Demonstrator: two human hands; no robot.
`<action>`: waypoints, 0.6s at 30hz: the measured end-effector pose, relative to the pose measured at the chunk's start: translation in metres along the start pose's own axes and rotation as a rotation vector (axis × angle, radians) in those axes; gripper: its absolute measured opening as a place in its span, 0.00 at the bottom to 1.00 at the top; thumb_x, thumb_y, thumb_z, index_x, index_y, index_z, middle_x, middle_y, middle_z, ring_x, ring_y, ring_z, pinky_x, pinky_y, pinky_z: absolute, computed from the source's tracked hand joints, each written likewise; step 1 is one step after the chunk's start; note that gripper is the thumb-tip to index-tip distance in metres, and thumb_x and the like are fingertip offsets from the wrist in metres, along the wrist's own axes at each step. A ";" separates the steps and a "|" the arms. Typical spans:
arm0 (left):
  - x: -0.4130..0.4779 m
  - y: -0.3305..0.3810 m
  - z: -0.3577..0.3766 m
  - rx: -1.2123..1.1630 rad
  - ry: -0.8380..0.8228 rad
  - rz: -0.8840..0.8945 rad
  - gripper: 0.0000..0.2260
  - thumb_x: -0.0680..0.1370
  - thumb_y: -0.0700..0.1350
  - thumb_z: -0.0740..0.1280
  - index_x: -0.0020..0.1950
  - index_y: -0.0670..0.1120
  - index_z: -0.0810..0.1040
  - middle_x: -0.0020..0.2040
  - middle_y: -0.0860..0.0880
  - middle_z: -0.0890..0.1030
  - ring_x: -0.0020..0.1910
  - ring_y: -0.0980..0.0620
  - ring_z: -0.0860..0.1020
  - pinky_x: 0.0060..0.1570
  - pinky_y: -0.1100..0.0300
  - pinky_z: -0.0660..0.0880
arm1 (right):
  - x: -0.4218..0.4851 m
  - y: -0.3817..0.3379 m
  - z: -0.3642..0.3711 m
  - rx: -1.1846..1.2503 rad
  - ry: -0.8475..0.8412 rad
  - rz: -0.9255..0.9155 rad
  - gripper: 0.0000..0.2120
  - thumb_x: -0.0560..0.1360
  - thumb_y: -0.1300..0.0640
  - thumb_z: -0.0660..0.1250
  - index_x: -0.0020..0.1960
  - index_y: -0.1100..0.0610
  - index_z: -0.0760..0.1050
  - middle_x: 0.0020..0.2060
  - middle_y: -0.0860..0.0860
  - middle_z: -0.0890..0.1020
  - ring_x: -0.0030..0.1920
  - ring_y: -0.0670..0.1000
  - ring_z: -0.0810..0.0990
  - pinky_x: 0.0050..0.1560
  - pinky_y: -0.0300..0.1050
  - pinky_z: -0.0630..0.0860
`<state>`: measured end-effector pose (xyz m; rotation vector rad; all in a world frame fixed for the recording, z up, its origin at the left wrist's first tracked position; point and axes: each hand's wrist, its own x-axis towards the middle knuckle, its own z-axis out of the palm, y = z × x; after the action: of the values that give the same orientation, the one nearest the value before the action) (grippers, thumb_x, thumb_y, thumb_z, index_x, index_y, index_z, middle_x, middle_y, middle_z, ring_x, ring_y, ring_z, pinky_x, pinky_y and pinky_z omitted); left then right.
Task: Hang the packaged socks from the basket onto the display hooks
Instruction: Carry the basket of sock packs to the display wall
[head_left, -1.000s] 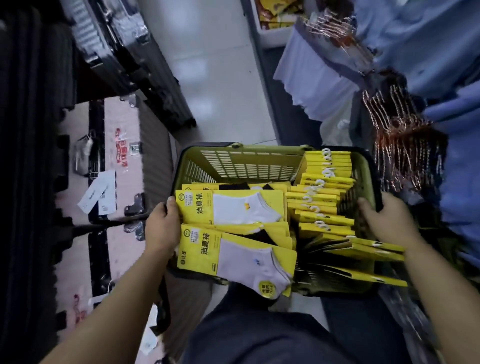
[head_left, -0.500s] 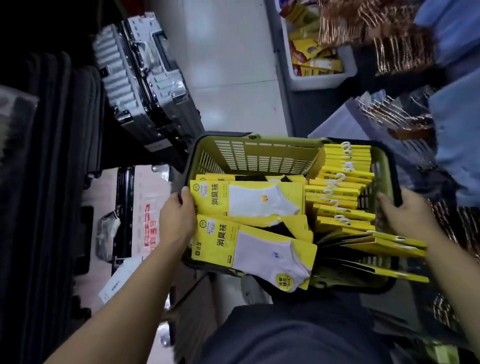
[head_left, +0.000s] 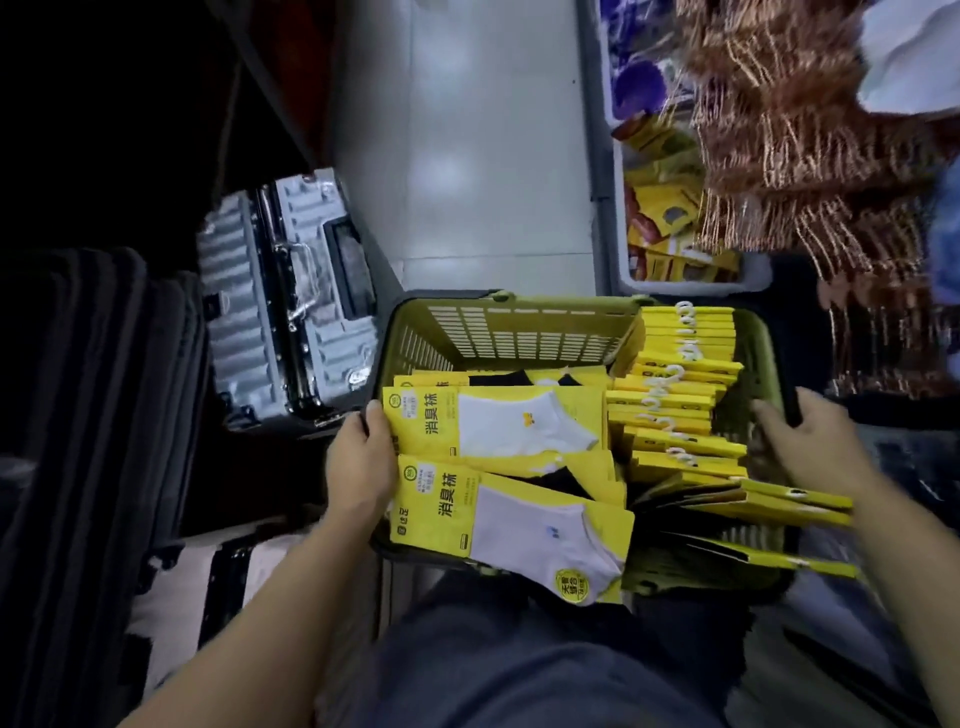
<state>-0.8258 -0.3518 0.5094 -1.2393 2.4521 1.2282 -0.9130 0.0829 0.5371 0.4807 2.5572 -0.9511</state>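
Both my left hand (head_left: 361, 467) and right hand (head_left: 808, 447) gripped the basket (head_left: 519, 338) by its side rims; keeping it level, I judged, would stop sock packs (head_left: 498, 431) spilling.

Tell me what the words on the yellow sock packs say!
"消臭袜" on the upper sock pack, with the white sock.
"消臭袜" on the lower sock pack, with the pale sock.
The round sticker and the small labels: too blurred to read.
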 end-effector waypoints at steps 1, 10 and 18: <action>0.015 0.013 0.003 -0.006 0.000 -0.002 0.21 0.88 0.58 0.53 0.51 0.44 0.77 0.44 0.49 0.79 0.46 0.45 0.78 0.45 0.50 0.70 | 0.018 -0.014 -0.005 -0.012 -0.014 -0.001 0.11 0.81 0.53 0.65 0.45 0.60 0.74 0.35 0.62 0.82 0.35 0.61 0.83 0.37 0.57 0.80; 0.174 0.145 0.024 -0.061 -0.059 0.009 0.21 0.87 0.60 0.53 0.53 0.46 0.77 0.48 0.47 0.81 0.49 0.43 0.80 0.51 0.44 0.76 | 0.184 -0.134 -0.034 -0.039 0.022 -0.022 0.11 0.82 0.56 0.64 0.43 0.59 0.74 0.31 0.59 0.82 0.25 0.49 0.81 0.26 0.44 0.75; 0.322 0.268 0.029 -0.037 -0.008 0.025 0.21 0.88 0.59 0.54 0.54 0.45 0.78 0.49 0.47 0.80 0.49 0.45 0.78 0.48 0.49 0.71 | 0.336 -0.251 -0.047 -0.089 0.037 -0.071 0.12 0.81 0.55 0.65 0.41 0.59 0.75 0.30 0.55 0.79 0.29 0.53 0.76 0.30 0.42 0.66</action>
<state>-1.2368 -0.4403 0.5109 -1.2140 2.4578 1.2882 -1.3255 -0.0021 0.5571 0.3885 2.6523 -0.8552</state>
